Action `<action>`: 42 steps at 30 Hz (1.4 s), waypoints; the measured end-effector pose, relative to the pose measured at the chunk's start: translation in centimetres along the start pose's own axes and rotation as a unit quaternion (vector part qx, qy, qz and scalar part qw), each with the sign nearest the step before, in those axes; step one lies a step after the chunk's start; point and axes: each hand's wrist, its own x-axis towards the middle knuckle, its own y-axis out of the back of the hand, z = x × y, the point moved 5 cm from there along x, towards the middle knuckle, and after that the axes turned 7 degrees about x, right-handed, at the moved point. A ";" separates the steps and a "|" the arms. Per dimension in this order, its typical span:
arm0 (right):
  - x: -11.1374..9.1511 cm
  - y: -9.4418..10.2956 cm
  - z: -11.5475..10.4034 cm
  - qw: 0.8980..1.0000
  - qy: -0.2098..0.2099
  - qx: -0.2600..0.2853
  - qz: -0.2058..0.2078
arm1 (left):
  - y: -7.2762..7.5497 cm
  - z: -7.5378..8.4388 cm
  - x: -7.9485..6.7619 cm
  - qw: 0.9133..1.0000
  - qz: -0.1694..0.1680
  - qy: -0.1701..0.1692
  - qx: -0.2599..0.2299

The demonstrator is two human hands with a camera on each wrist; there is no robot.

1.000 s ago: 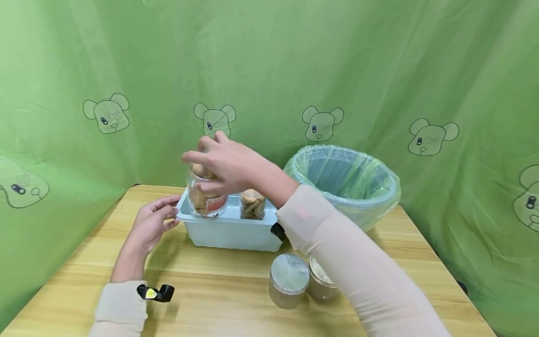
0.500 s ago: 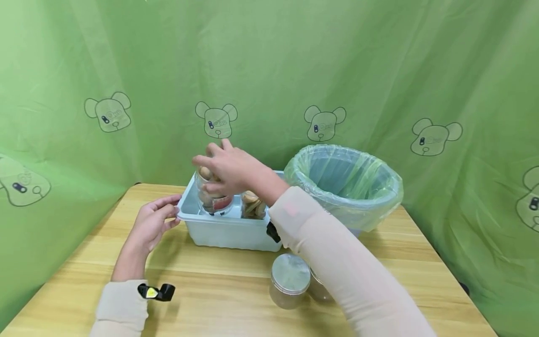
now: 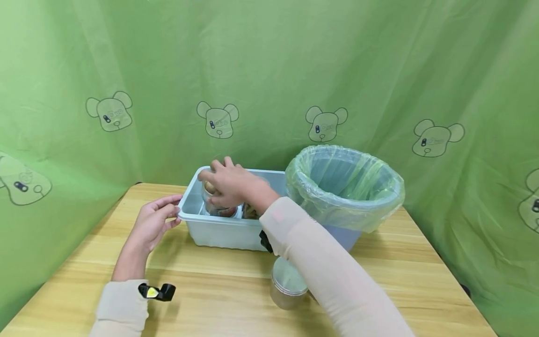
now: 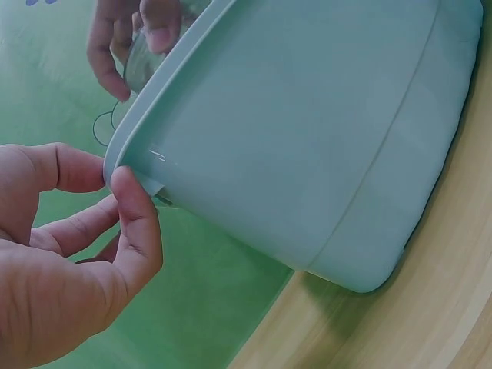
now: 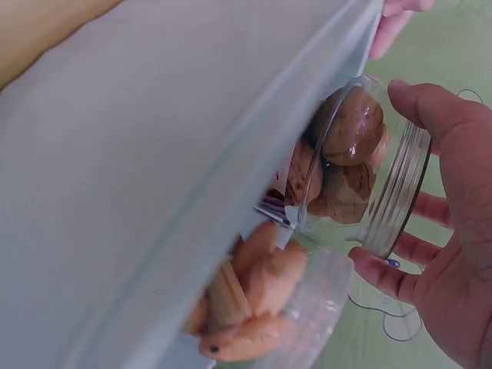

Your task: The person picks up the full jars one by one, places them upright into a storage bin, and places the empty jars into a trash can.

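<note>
A light blue plastic bin [image 3: 225, 234] stands on the table. My left hand [image 3: 153, 224] pinches its left rim corner between thumb and fingers, as the left wrist view shows closely. My right hand [image 3: 231, 185] reaches into the bin's left part, gripping a clear jar [image 5: 350, 138] from above around its ridged neck. Brown, rounded, walnut-like pieces fill this jar, and a reddish label shows low on it. Beside it in the bin is a second clear jar [image 5: 254, 300] with tan, elongated pieces. The bin's front wall hides the bottoms of both jars.
A large basket [image 3: 379, 206] lined with a green plastic bag stands right of the bin. In front, a lidded jar [image 3: 288, 288] sits on the wooden table [image 3: 219, 299]; my right sleeve [image 3: 328, 276] covers most of another behind it. A green curtain [image 3: 269, 61] surrounds the table.
My right hand has lowered the walnut-like jar deeper into the bin, shifting slightly right. My right sleeve now covers more of the front jars. My left hand has stayed at the rim.
</note>
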 end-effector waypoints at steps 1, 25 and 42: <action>0.1 -0.2 0.0 1.000 0.000 0.000 -0.001 | 0.0 0.0 0.0 1.000 0.000 0.001 0.001; 1.7 -4.4 0.0 0.996 -0.065 0.003 -0.056 | 0.0 -0.1 0.1 1.000 0.003 -0.002 -0.003; 2.0 -4.5 -0.2 0.992 -0.090 0.014 -0.084 | 0.0 0.0 0.1 1.000 0.002 0.000 0.000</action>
